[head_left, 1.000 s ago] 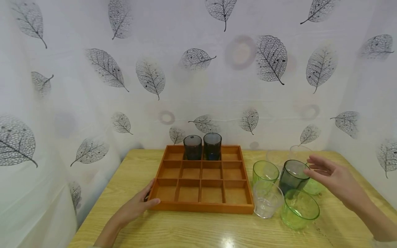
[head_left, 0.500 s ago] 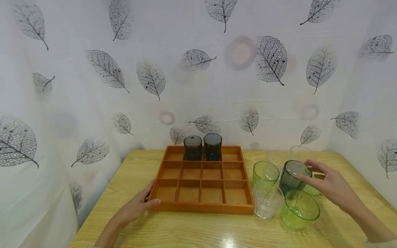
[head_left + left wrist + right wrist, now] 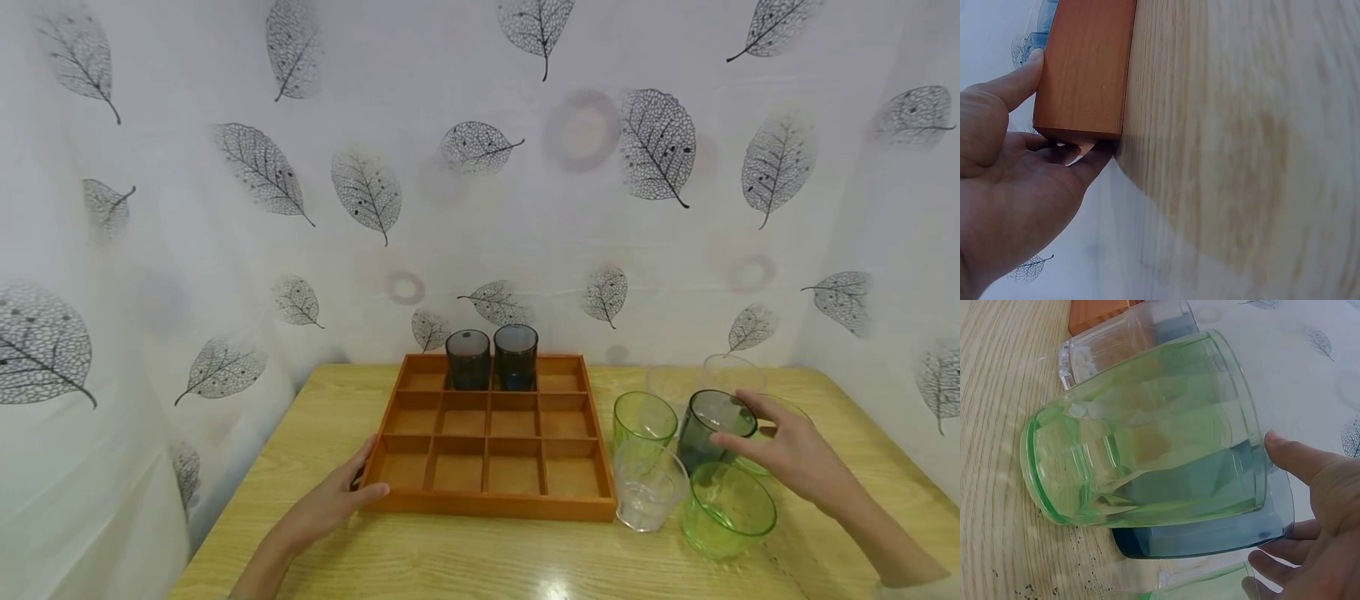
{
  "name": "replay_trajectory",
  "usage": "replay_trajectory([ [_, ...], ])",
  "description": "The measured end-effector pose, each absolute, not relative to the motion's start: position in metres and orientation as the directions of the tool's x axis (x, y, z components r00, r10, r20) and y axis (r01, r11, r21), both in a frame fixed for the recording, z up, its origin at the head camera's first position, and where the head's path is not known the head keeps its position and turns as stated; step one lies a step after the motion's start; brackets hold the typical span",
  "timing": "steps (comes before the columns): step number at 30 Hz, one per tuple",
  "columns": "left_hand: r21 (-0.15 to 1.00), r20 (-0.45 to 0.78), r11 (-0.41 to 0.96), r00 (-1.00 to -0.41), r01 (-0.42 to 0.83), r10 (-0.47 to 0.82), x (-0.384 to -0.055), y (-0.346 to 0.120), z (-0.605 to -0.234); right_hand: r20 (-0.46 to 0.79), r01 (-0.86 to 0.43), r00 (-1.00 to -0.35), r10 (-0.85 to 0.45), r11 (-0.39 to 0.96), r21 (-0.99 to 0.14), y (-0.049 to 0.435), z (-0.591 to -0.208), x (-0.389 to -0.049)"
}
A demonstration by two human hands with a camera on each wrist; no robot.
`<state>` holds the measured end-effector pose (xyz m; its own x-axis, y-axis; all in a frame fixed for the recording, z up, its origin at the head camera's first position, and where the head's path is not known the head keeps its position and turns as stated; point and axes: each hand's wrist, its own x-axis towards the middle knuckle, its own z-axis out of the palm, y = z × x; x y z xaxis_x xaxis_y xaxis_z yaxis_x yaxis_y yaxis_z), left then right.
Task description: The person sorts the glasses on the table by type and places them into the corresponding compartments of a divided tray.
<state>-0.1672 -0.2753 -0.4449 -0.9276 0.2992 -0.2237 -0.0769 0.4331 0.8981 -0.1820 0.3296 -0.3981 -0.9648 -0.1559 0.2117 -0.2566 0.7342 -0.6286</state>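
Observation:
A brown wooden divided tray (image 3: 487, 505) lies on the table. My left hand (image 3: 322, 508) holds its near left corner, thumb over the front edge and fingers along the left side; the left wrist view shows the tray corner (image 3: 1082, 81) between thumb and fingers. My right hand (image 3: 795, 458) grips an upright dark grey glass (image 3: 699, 442) near its rim, thumb on the near side and fingers on the far side. In the right wrist view a green glass (image 3: 1147, 437) stands in front and partly hides the dark glass (image 3: 1210, 537).
Two dark glasses, one left (image 3: 468, 362) and one right (image 3: 516, 358), stand in the tray's back middle compartments. Around the gripped glass stand a clear glass (image 3: 641, 508), green glasses (image 3: 723, 537) and further clear ones (image 3: 735, 367) behind. A leaf-print curtain (image 3: 420, 208) hangs behind the table.
My right hand has moved left and down onto the dark glass, its thumb now over the near side. The left hand and the tray have stayed put.

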Motion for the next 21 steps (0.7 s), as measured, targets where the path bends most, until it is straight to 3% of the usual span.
replay_trajectory([
  [8, 0.900, -0.214, 0.432, -0.927, -0.065, 0.307, -0.1678, -0.2763, -0.4459, 0.219, -0.252, -0.964, -0.150, 0.775, -0.580, 0.3241, -0.3990, -0.1834],
  [21, 0.901, -0.226, 0.427, -0.925, -0.080, 0.304, -0.1664, -0.2754, -0.4438, 0.254, -0.260, -0.958, -0.130, 0.764, -0.591, 0.3218, -0.4038, -0.1831],
])
